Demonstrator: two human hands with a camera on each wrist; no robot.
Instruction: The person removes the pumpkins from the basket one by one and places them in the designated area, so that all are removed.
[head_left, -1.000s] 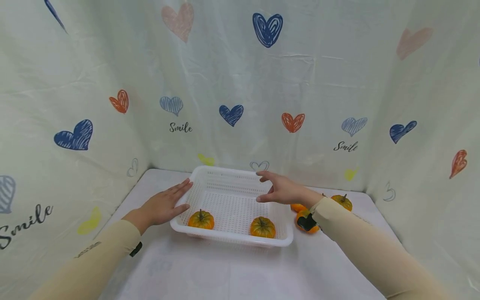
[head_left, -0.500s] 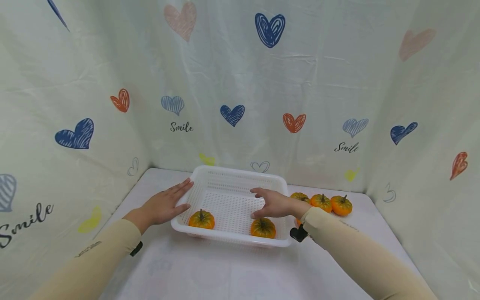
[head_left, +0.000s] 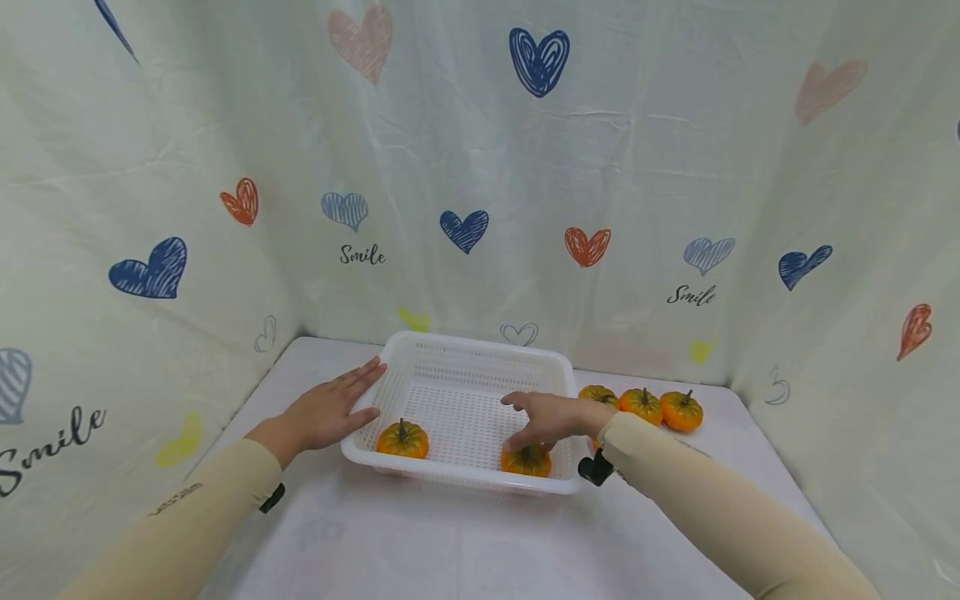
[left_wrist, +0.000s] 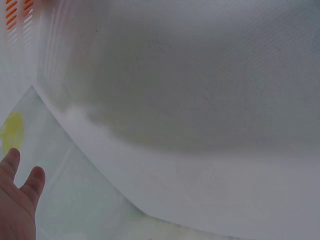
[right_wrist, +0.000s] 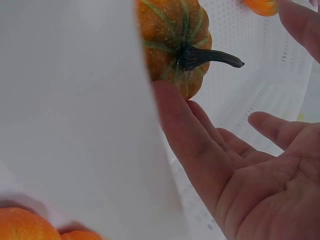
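A white perforated plastic basket (head_left: 450, 478) stands on the table in the head view. Inside, along its near side, sit two small orange-green pumpkins: a left pumpkin (head_left: 402, 439) and a right pumpkin (head_left: 527, 462). My left hand (head_left: 330, 408) rests on the basket's left rim with straight fingers. Over the right pumpkin is my right hand (head_left: 551, 418), its thumb overlapping the pumpkin's top. The right wrist view shows that pumpkin (right_wrist: 177, 37) with its dark curved stem; a fingertip (right_wrist: 165, 90) lies right at its side, while the other fingers are spread and relaxed.
Several more pumpkins lie on the table right of the basket, among them a far-right pumpkin (head_left: 681, 411) and a neighbouring pumpkin (head_left: 641, 404); the right forearm partly hides others. A white curtain (head_left: 465, 125) printed with hearts surrounds the table (head_left: 390, 542).
My right hand has moved from above the basket's right rim, inward and down to the right pumpkin. More of the pumpkins outside show now. The left hand has stayed on the rim.
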